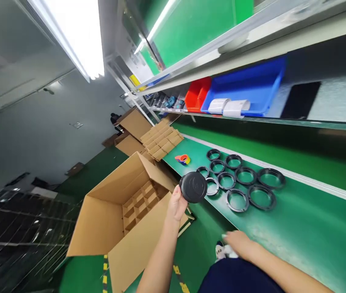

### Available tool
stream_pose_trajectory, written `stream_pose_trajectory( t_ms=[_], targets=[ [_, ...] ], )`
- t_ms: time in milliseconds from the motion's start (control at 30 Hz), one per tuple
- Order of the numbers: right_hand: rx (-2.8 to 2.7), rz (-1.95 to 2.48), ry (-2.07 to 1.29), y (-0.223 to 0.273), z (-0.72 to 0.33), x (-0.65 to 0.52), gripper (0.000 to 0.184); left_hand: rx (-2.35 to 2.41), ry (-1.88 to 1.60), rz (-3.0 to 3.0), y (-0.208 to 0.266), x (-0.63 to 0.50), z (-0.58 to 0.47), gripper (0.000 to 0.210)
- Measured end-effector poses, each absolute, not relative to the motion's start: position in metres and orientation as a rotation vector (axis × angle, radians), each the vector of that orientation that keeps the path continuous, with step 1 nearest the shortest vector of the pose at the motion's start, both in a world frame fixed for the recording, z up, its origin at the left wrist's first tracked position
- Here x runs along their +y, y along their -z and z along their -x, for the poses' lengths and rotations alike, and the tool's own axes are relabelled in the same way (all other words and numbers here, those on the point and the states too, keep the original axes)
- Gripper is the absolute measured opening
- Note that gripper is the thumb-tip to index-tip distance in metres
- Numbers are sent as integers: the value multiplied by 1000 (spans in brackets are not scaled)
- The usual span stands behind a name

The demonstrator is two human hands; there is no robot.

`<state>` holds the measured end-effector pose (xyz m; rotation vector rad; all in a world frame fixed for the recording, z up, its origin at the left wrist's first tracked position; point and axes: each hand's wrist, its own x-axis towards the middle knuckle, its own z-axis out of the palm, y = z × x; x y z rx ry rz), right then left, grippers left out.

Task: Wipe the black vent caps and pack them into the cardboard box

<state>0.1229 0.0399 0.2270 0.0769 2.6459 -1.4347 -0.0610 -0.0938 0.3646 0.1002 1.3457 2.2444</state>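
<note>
My left hand (pixel 177 204) grips a round black cap (pixel 193 187) by its edge. The cap is held up in front of the bench's near edge, its flat face with a faint raised mark turned towards me. My right hand (pixel 238 243) is low beside the bench edge, near my body, slightly blurred. Its fingers look drawn together, with a small pale bit at their tips that I cannot make out. Several black rings (pixel 245 176) of different sizes lie on the green bench (pixel 301 228), just beyond the cap.
A large open cardboard box (pixel 105 211) with a cardboard divider grid (pixel 140 205) stands left of the bench. Folded cardboard dividers (pixel 162 140) and coloured tape rolls (pixel 183 159) lie towards the far end. A shelf above carries a red bin (pixel 197 95), a blue tray (pixel 249 87) and white rolls (pixel 229 107).
</note>
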Motion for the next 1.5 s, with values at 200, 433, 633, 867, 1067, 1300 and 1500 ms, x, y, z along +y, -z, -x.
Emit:
stream_pose_trajectory(
  t_ms=[200,433,633,867,1067,1300,1500],
  targets=[
    [2749,-24,1645,-278,-104,86,14,1352,-2228,-62,-361,-126,70,39],
    [3183,-416,2129,-363,-20,60,21,1227,-2170,24,-335,-112,55,36],
    [2485,147,1175,-242,-73,5,20,1285,-2354,-9,-358,-136,101,31],
    [2850,-167,1214,-235,-82,10,29,1269,-2354,-65,-360,-165,112,32],
    [2670,-538,1125,-203,-82,10,14,1228,-2305,-49,-351,-168,111,31],
    [2942,-488,1892,-325,-28,38,25,1239,-2188,14,-337,-167,100,28],
    [3315,-385,1579,-353,16,23,24,1133,-2140,108,-317,-143,79,26]
  ],
)
